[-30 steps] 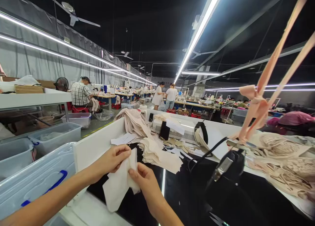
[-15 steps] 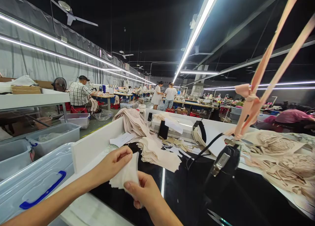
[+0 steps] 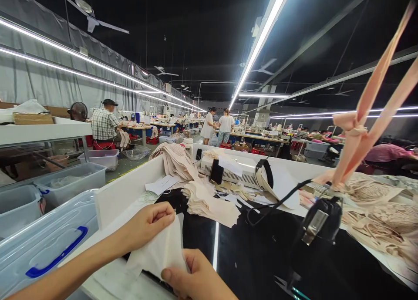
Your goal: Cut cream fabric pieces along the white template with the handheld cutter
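Note:
A cream fabric piece (image 3: 160, 247) is stretched between my two hands over the black tabletop (image 3: 254, 261). My left hand (image 3: 155, 221) pinches its upper edge, fingers curled. Lower down, my right hand (image 3: 196, 274) grips the opposite side with the thumb on top. A stack of cream cut fabric pieces (image 3: 212, 208) lies just beyond my hands, with a draped beige fabric bundle (image 3: 176, 160) behind it. To the right hangs a black device with a metal clip (image 3: 315, 228), tied to a peach fabric strap (image 3: 354, 147).
Thread snips (image 3: 290, 289) lie at the front edge. Beige lace garments (image 3: 375, 208) are heaped at the right. A white slotted machine housing (image 3: 235, 171) stands at the back. Clear plastic bins (image 3: 65, 230) sit on the left. Co-workers (image 3: 225, 126) are farther off.
The fabric between my hands is opened out wider, and my right hand has moved slightly down. The hanging black device and its strap have swung to the right.

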Available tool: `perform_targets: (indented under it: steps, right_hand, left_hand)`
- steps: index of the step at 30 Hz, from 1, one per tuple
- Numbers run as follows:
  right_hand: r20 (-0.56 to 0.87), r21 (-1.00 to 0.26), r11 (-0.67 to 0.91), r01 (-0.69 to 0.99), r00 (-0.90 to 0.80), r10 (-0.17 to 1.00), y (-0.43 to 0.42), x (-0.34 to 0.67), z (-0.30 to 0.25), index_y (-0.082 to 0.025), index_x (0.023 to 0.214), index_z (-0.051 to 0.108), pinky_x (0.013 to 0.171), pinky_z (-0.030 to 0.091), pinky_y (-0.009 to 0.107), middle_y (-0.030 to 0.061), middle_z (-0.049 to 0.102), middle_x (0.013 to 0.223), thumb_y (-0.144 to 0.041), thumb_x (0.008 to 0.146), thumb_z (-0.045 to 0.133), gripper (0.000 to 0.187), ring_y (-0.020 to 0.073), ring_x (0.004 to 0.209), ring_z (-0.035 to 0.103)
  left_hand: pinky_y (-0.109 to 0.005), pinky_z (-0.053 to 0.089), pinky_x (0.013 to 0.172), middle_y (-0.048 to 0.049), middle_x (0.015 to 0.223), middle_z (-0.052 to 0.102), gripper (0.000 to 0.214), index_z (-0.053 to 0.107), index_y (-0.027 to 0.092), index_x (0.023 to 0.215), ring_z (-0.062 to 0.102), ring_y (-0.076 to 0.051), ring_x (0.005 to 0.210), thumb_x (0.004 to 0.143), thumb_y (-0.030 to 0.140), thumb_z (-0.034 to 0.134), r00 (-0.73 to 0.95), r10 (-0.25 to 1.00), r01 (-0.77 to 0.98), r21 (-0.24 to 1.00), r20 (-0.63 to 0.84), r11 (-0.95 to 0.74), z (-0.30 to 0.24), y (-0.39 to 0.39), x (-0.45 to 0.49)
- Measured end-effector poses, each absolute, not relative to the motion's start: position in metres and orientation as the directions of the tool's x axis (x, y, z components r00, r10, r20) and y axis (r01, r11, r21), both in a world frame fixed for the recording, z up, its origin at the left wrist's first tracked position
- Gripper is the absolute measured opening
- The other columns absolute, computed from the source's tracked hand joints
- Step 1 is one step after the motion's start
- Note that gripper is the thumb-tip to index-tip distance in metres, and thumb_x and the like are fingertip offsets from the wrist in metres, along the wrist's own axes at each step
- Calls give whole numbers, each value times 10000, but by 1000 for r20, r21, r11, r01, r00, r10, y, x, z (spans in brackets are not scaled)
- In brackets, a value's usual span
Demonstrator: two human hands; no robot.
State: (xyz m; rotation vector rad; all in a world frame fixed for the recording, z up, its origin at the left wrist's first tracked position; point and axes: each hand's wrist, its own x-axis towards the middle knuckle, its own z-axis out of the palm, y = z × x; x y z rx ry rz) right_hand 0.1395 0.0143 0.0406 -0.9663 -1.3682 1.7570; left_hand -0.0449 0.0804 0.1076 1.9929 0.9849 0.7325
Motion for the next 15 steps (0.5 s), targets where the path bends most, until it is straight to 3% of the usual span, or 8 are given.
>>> perform_targets:
  steps: [5,9,15]
  right_hand:
    - [-188,-981,-186,46,-424,886,7,157,35,-183,863,692,557,312,223,-49,545,667,-599,674,867,489,79,581,432]
    - [-222,-974,-182,135,-407,886,3,161,32,-178,911,729,619,354,224,-26,582,755,-558,697,851,452,94,655,465]
    - [-192,-978,-206,8,-396,898,3,158,23,-192,965,765,643,416,233,-12,619,777,-530,600,892,513,119,684,512]
  left_hand:
    - [-246,331,592,30,701,450,471,527,206,775,379,-151,651,891,662,547,558,818,386,827,144,-409,102,78,-39]
    - [-250,327,591,32,690,443,465,529,208,776,369,-152,645,881,660,554,573,812,391,833,113,-392,99,75,-33]
    - [-245,314,575,35,682,442,468,544,206,782,364,-147,636,889,662,554,576,810,399,827,111,-397,96,76,-28]
